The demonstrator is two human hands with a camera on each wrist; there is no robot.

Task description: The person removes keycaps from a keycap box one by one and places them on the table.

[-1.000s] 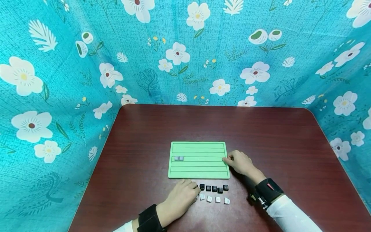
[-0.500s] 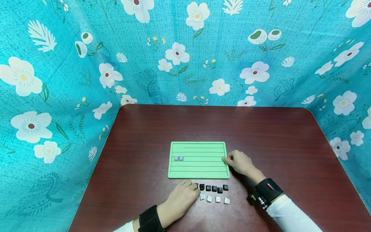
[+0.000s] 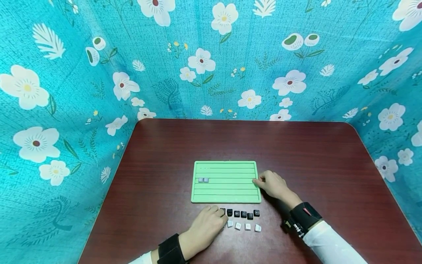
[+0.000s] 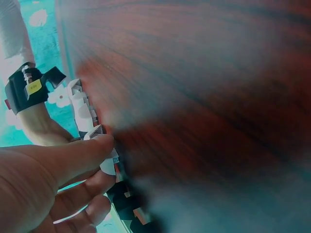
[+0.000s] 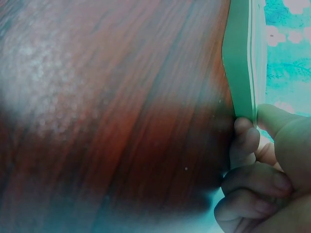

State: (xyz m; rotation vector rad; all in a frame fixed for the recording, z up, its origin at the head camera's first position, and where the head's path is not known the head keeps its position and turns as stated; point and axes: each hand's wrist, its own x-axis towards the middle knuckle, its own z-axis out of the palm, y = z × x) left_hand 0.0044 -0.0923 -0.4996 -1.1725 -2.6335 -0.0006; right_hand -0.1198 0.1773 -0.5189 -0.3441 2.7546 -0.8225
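My left hand [image 3: 206, 225] is low over the table at the left end of two rows of small keycaps. In the left wrist view, its thumb and forefinger pinch a white keycap [image 4: 108, 166], partly hidden by the fingers. My right hand [image 3: 274, 185] grips the right edge of a green ridged board [image 3: 225, 196], thumb on top and curled fingers against the side, as the right wrist view shows. Two grey keycaps [image 3: 203, 180] sit side by side on the board's left part.
Several black keycaps [image 3: 243, 214] line up just below the board, with a row of white keycaps [image 3: 247, 227] nearer me. All rest on a dark red-brown table [image 3: 158, 165]. A blue flowered cloth [image 3: 211, 73] hangs behind and along the sides.
My left hand has shifted very slightly toward me, uncovering part of a black keycap at the row's left end. The right hand and the board have stayed put.
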